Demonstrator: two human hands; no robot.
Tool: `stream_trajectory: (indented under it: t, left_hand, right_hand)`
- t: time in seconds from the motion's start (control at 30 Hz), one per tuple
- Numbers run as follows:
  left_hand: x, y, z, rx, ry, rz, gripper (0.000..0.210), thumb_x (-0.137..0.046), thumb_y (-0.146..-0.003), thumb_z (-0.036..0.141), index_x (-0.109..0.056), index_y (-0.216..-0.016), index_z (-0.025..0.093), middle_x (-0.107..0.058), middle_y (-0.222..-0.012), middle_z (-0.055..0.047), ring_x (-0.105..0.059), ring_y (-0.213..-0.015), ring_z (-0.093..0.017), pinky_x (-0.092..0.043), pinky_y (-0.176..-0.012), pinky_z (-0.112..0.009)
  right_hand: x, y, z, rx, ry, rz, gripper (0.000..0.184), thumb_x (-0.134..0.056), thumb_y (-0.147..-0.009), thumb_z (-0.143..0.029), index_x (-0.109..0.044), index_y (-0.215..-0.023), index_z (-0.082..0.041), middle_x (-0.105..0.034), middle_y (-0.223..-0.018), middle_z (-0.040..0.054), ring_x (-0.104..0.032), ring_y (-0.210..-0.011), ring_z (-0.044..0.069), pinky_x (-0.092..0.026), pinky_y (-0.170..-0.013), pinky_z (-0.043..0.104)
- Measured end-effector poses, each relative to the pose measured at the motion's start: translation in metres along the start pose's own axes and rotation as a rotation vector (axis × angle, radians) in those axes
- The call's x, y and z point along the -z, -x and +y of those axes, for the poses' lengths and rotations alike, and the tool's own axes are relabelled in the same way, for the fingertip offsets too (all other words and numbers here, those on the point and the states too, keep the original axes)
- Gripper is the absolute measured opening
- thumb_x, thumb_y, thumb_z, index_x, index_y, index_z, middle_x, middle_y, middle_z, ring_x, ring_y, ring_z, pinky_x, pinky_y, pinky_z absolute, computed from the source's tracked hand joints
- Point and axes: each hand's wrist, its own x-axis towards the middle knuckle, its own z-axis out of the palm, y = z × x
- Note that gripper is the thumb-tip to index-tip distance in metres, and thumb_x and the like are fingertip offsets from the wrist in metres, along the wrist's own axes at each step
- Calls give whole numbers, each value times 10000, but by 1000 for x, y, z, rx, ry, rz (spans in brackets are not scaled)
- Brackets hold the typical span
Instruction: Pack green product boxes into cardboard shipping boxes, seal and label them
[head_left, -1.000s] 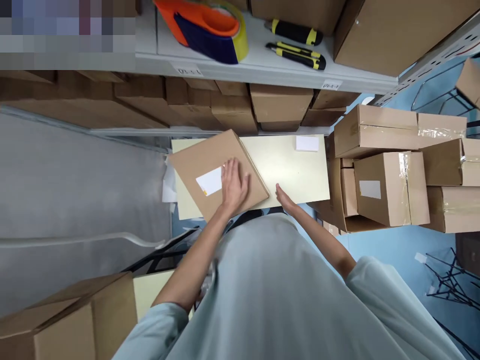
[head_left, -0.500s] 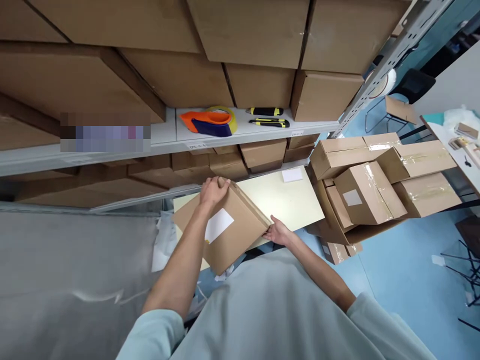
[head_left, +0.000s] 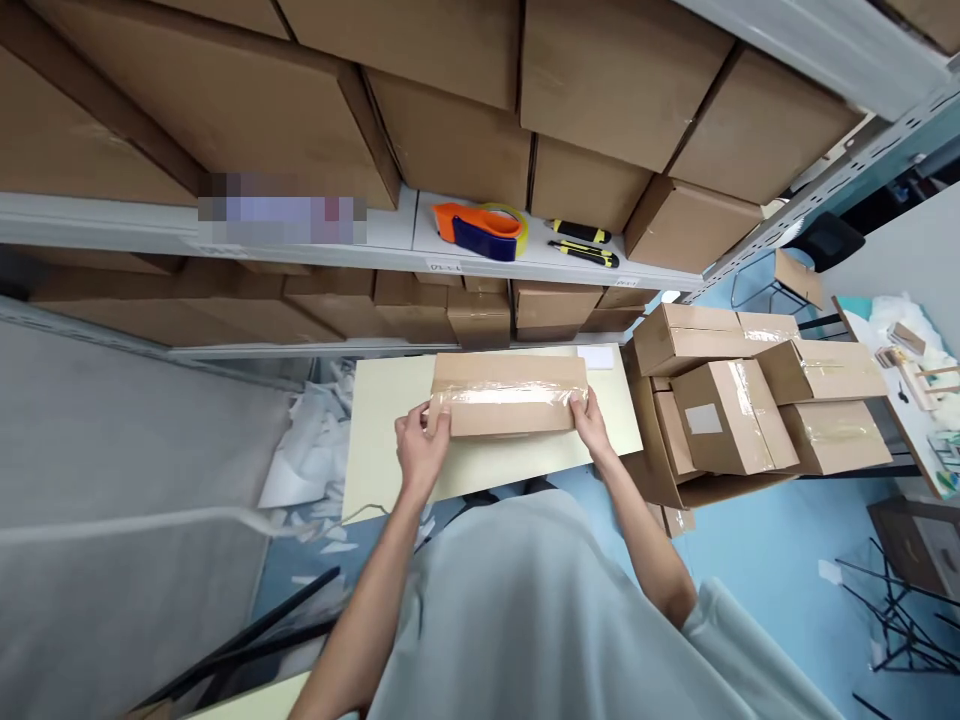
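Observation:
A cardboard box point(head_left: 510, 412) with clear tape along its upper face is held between my two hands over the cream tabletop point(head_left: 382, 440). My left hand point(head_left: 421, 445) grips its left end, thumb on the near side. At the right end my right hand point(head_left: 591, 422) clasps the box, thumb against the taped face. A white paper slip point(head_left: 596, 357) lies on the tabletop just behind the box's right end. The underside of the box is hidden.
Shelves of cardboard boxes point(head_left: 450, 135) rise behind the table. An orange tape dispenser point(head_left: 480, 230) and two box cutters point(head_left: 583, 252) lie on the shelf. To the right, a large open carton point(head_left: 652, 465) holds several taped boxes point(head_left: 739, 415). Crumpled white packing material point(head_left: 304, 450) lies left.
The box has been turned: its labelled broad face was showing, and now a narrow taped side faces up. My left hand moved from its far edge to its left end. The view shifted left.

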Motion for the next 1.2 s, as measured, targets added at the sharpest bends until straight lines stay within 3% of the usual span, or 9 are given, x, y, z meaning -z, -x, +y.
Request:
stream_trajectory:
  t: [0.23,0.33,0.43,0.5,0.67,0.83,1.0,1.1,1.2]
  left_hand:
    - [-5,6,0,-58,-56,-13,575,-583,-995,544,-638,-1357,100,-681,-1332,-269,-673,-1322,-428,-547,-1180,-622]
    - [-4,2,11,-272,-128,0,769,-537,-1040,500,-488,-1590,-35,-500,-1653,-394,-424,-1640,-495,-383,-1335,-670]
    - [-15,13,33,-558,-219,-87,801,-435,-1118,526,-395,-1727,7,-264,-1869,-310,-124,-1782,-474,-182,-1419,-698]
    - [-30,27,48,-695,-279,-221,734,-349,-1153,512,-442,-1745,88,-290,-1888,-221,-130,-1792,-432,-127,-1432,-695]
    - [-72,57,66,-791,-384,-417,703,-300,-1155,461,-485,-1752,141,-389,-1853,-153,-228,-1778,-393,-109,-1444,-673]
    - [-60,49,56,-721,-369,-394,767,-359,-1145,535,-405,-1781,111,-376,-1853,-195,-242,-1775,-392,-136,-1443,-660]
    - [-9,13,16,-333,-229,-51,1011,-544,-1051,669,-310,-1768,-5,-247,-1861,-344,-181,-1767,-501,-221,-1407,-710]
    - [7,-3,-10,-59,-145,-136,1030,-646,-953,706,-426,-1724,60,-507,-1735,-322,-494,-1618,-520,-427,-1323,-672]
    - [5,-14,-18,-22,-86,-164,887,-653,-940,684,-567,-1632,136,-625,-1655,-246,-583,-1556,-459,-444,-1331,-606]
  right_hand:
    - [8,-18,10,43,288,37,748,-468,-1120,-639,-486,-1716,-189,-721,-1573,187,-686,-1470,376,-548,-1227,513]
    - [11,-22,2,126,420,33,788,-420,-1149,-614,-412,-1761,-117,-638,-1659,240,-605,-1565,387,-517,-1266,544]
    - [3,-20,-8,285,622,53,806,-358,-1181,-551,-317,-1796,-32,-389,-1834,272,-326,-1753,385,-358,-1386,599]
    - [-8,-14,-14,402,743,-11,760,-315,-1200,-503,-300,-1816,-58,-289,-1889,214,-188,-1801,349,-250,-1437,600]
    - [-34,1,-15,480,900,-210,672,-298,-1215,-404,-310,-1830,-133,-316,-1889,126,-219,-1797,279,-202,-1463,545]
    - [-18,5,-9,428,741,-180,697,-309,-1215,-442,-307,-1826,-105,-228,-1913,127,-167,-1809,279,-156,-1475,533]
    - [15,8,14,246,280,-69,781,-389,-1182,-620,-306,-1841,-210,-258,-1915,79,-162,-1810,280,-126,-1484,529]
    - [24,4,29,123,74,-156,863,-471,-1144,-672,-237,-1855,-244,-316,-1896,86,-302,-1773,280,-262,-1452,534]
    - [28,-9,37,0,-75,-121,982,-576,-1089,-696,-202,-1856,-210,-374,-1863,157,-437,-1711,315,-385,-1390,551]
